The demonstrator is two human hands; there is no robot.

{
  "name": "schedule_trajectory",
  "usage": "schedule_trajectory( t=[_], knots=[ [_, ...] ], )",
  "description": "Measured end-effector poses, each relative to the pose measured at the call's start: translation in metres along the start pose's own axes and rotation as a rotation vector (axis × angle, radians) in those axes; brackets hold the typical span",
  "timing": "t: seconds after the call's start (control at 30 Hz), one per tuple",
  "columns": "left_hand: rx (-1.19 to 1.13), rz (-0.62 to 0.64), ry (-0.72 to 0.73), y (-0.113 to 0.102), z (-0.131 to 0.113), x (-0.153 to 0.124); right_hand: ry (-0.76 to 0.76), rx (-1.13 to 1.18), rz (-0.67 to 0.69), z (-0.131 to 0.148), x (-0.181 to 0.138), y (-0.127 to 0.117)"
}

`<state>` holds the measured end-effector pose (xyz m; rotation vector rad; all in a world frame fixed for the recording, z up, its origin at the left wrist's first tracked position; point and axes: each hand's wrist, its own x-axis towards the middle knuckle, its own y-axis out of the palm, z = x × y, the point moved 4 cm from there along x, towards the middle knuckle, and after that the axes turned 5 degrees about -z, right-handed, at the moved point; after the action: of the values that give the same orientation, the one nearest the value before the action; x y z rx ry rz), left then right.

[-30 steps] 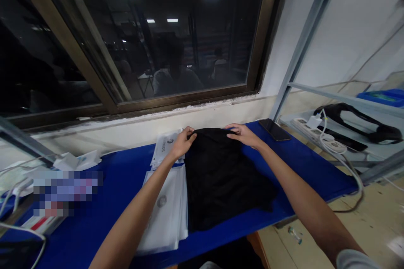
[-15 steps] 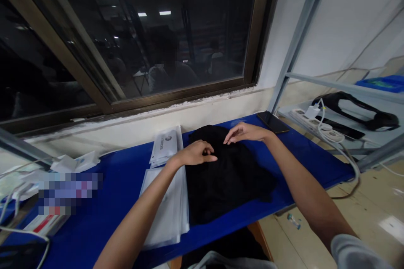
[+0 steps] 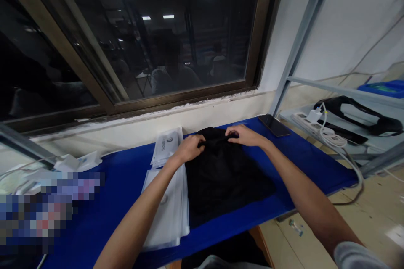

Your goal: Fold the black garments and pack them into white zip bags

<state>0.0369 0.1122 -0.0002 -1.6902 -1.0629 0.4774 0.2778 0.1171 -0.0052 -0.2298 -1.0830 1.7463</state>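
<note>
A black cloth garment (image 3: 227,180) lies spread on the blue-covered table (image 3: 110,201); its exact kind cannot be made out. At its far left part, my left hand (image 3: 191,148) pinches the fabric between thumb and fingers. My right hand (image 3: 242,135) grips the far right part the same way, and a small fold of cloth is raised between the two. Under my left forearm rests a stack of frosted plastic bags (image 3: 166,210). Behind that stack, printed plastic bags (image 3: 166,147) lie near the wall.
A phone (image 3: 274,125) lies at the table's far right corner. Beyond the grey metal frame, a shelf holds a power strip (image 3: 318,124) with cables and a black curved object (image 3: 360,113). White adapters (image 3: 77,162) sit at the left. A window (image 3: 176,42) stands behind the table.
Both hands have moved slightly away from me onto the garment's far part and closed on the fabric. Half a second ago they hovered over it with fingers apart.
</note>
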Motion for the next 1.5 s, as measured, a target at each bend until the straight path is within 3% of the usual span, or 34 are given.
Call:
schedule_trajectory(
  t=[0.07, 0.13, 0.2, 0.3, 0.37, 0.43, 0.57, 0.7, 0.77, 0.87, 0.97, 1.07, 1.2, 1.33, 1.43, 1.5],
  knots=[
    [0.067, -0.137, -0.026, -0.017, 0.001, 0.0, -0.068, -0.105, -0.202, 0.01, 0.001, -0.007],
    [0.149, -0.194, 0.005, -0.029, -0.002, -0.003, -0.156, -0.231, -0.271, 0.023, 0.0, -0.009],
    [0.226, -0.14, 0.076, -0.034, -0.009, -0.007, -0.21, -0.341, -0.204, 0.035, -0.003, -0.007],
    [0.253, 0.126, 0.148, -0.027, -0.022, -0.019, -0.182, -0.394, 0.055, 0.048, -0.013, -0.001],
    [0.248, 0.297, 0.14, -0.018, -0.028, -0.029, -0.143, -0.361, 0.233, 0.055, -0.024, 0.002],
    [0.259, 0.385, 0.104, -0.011, -0.033, -0.038, -0.116, -0.348, 0.32, 0.061, -0.036, 0.004],
    [0.295, 0.407, 0.056, -0.001, -0.042, -0.048, -0.065, -0.463, 0.295, 0.061, -0.061, 0.018],
    [0.296, 0.354, 0.07, -0.001, -0.051, -0.048, -0.086, -0.686, 0.159, 0.049, -0.073, 0.038],
    [0.293, 0.333, 0.075, -0.004, -0.054, -0.047, -0.12, -0.693, 0.11, 0.044, -0.071, 0.039],
    [0.316, 0.262, 0.047, -0.016, -0.056, -0.046, -0.1, -0.48, 0.1, 0.04, -0.06, 0.023],
    [0.31, 0.096, 0.037, -0.03, -0.062, -0.046, -0.06, -0.224, 0.071, 0.038, -0.048, 0.0],
    [0.25, 0.003, 0.093, -0.027, -0.069, -0.046, -0.045, -0.056, -0.007, 0.038, -0.039, -0.012],
    [0.187, 0.119, 0.047, -0.012, -0.053, -0.037, 0.023, 0.25, -0.19, 0.037, -0.034, -0.016],
    [-0.311, 0.295, 0.072, -0.024, -0.028, -0.033, 0.293, 0.599, -0.376, 0.032, -0.045, -0.022],
    [-0.525, 0.388, 0.084, -0.037, -0.013, -0.034, 0.473, 0.736, -0.365, 0.026, -0.057, -0.02],
    [-0.436, 0.285, 0.063, -0.041, -0.006, -0.031, 0.505, 0.682, -0.285, 0.016, -0.063, -0.013]
  ],
)
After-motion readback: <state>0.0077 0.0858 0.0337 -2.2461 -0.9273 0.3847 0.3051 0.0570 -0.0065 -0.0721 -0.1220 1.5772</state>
